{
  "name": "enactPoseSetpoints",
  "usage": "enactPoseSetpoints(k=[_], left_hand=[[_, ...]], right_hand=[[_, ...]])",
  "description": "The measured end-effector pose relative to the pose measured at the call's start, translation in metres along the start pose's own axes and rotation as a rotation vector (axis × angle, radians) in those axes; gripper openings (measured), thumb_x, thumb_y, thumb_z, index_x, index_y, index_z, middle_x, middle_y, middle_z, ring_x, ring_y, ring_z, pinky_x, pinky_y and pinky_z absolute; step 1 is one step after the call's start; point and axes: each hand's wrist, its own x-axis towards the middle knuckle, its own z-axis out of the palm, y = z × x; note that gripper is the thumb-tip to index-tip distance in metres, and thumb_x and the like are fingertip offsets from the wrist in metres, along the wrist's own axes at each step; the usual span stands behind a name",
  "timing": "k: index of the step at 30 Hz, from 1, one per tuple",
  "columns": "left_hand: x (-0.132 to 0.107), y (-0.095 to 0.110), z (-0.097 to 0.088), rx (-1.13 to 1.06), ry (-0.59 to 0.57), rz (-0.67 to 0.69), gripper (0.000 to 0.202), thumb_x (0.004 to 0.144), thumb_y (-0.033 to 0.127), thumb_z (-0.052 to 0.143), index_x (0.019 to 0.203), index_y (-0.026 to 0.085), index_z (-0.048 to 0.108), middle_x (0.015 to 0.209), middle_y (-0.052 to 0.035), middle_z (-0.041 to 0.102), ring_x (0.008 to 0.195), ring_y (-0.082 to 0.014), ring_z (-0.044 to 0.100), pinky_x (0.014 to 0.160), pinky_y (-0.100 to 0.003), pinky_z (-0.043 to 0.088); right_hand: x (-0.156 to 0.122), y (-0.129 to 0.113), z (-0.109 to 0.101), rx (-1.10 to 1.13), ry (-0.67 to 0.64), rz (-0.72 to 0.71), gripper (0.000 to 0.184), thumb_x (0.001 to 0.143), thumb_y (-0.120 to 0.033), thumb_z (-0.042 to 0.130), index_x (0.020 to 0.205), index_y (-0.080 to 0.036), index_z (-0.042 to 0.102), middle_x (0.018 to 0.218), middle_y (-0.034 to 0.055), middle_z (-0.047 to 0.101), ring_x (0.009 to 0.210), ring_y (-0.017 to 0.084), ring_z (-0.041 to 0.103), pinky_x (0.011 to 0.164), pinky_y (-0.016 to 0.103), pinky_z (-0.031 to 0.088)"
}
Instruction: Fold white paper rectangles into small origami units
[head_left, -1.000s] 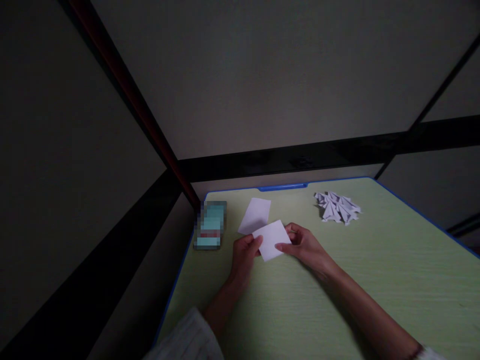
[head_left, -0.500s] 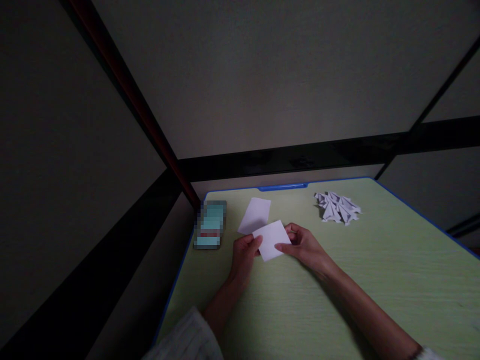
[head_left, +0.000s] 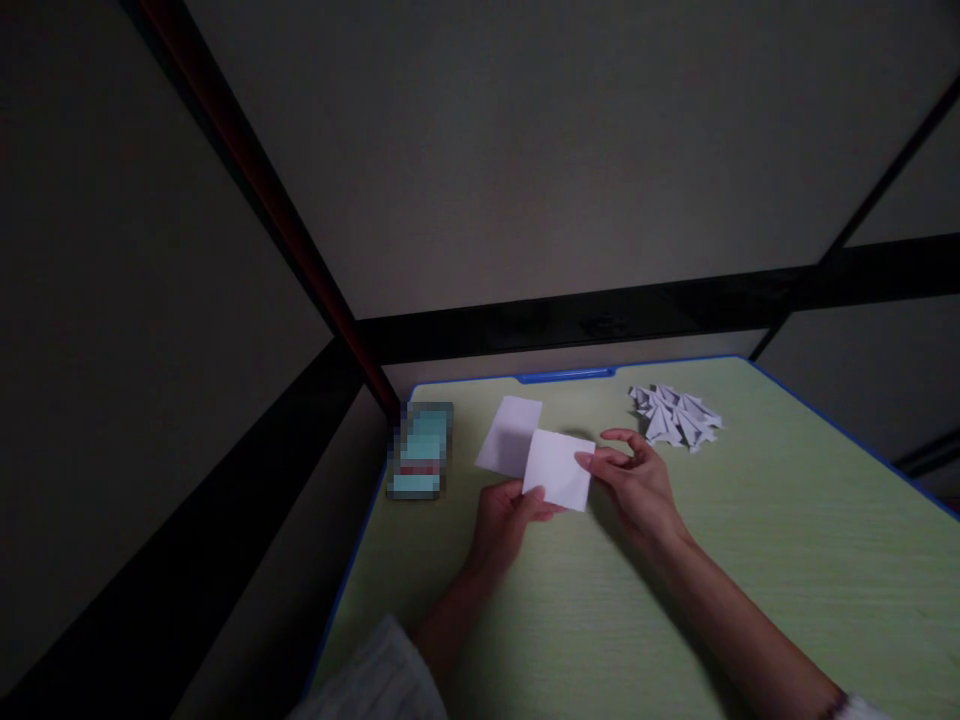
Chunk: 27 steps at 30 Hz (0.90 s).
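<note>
A small, nearly square piece of white paper is held above the table between both hands. My left hand grips its lower left corner, thumb on top and fingers underneath. My right hand pinches the right edge between thumb and finger, its other fingers loosely curled. Behind the held piece, another white sheet of paper lies flat on the table, its lower right part covered by the held piece.
The pale green table has a blue edge and a blue pen-shaped strip at the back. A phone with a blurred screen lies at the left. Several folded white paper pieces are grouped at the back right. Panelled walls stand behind.
The held paper has turned and shifted slightly right. My left hand has slid to its lower left corner, and my right hand has moved right and up to its right edge.
</note>
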Motion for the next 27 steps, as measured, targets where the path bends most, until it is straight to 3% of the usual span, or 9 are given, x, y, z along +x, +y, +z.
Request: enactPoseSetpoints(k=[5, 10, 18, 23, 27], left_hand=[[-0.0034, 0.0013, 0.0029, 0.027, -0.084, -0.033, 0.028, 0.061, 0.035, 0.061, 0.071, 0.009, 0.066, 0.064, -0.0088, 0.068, 0.064, -0.0221, 0.063, 0.059, -0.029, 0.047], [-0.0024, -0.0005, 0.0021, 0.026, -0.100, -0.044, 0.027, 0.060, 0.034, 0.062, 0.070, 0.009, 0.066, 0.064, -0.0102, 0.068, 0.064, -0.0224, 0.064, 0.059, -0.029, 0.048], [-0.0024, -0.0011, 0.0013, 0.059, -0.087, -0.006, 0.028, 0.062, 0.034, 0.060, 0.072, 0.008, 0.066, 0.064, -0.0098, 0.068, 0.064, -0.0227, 0.064, 0.058, -0.029, 0.048], [-0.0016, -0.0009, -0.0014, 0.066, -0.003, 0.017, 0.027, 0.063, 0.034, 0.060, 0.067, 0.008, 0.065, 0.063, -0.0097, 0.068, 0.062, -0.0221, 0.063, 0.061, -0.030, 0.048], [-0.0027, -0.0019, 0.0019, 0.056, -0.042, 0.006, 0.030, 0.062, 0.036, 0.060, 0.071, 0.008, 0.065, 0.064, -0.0091, 0.068, 0.063, -0.0221, 0.064, 0.061, -0.031, 0.049]], right_hand=[[0.0033, -0.0010, -0.0036, -0.004, -0.049, 0.003, 0.031, 0.040, -0.024, 0.076, 0.065, -0.017, 0.058, 0.046, -0.0040, 0.059, 0.042, 0.009, 0.050, 0.046, 0.023, 0.041], [0.0057, 0.0010, -0.0068, 0.031, -0.082, 0.069, 0.021, 0.040, -0.027, 0.076, 0.052, -0.018, 0.062, 0.048, -0.0014, 0.060, 0.046, 0.010, 0.051, 0.046, 0.022, 0.040], [0.0035, 0.0028, -0.0053, -0.045, -0.068, -0.094, 0.019, 0.051, -0.032, 0.070, 0.054, -0.017, 0.061, 0.049, -0.0024, 0.056, 0.049, 0.009, 0.046, 0.050, 0.022, 0.037], [0.0005, 0.0044, -0.0025, -0.118, -0.223, 0.004, 0.023, 0.053, -0.036, 0.068, 0.054, -0.015, 0.056, 0.049, -0.0031, 0.052, 0.049, 0.009, 0.046, 0.050, 0.021, 0.037], [-0.0035, 0.0061, -0.0025, -0.341, -0.193, -0.172, 0.029, 0.062, -0.039, 0.060, 0.051, -0.014, 0.051, 0.045, -0.0045, 0.043, 0.042, 0.007, 0.036, 0.041, 0.019, 0.027]])
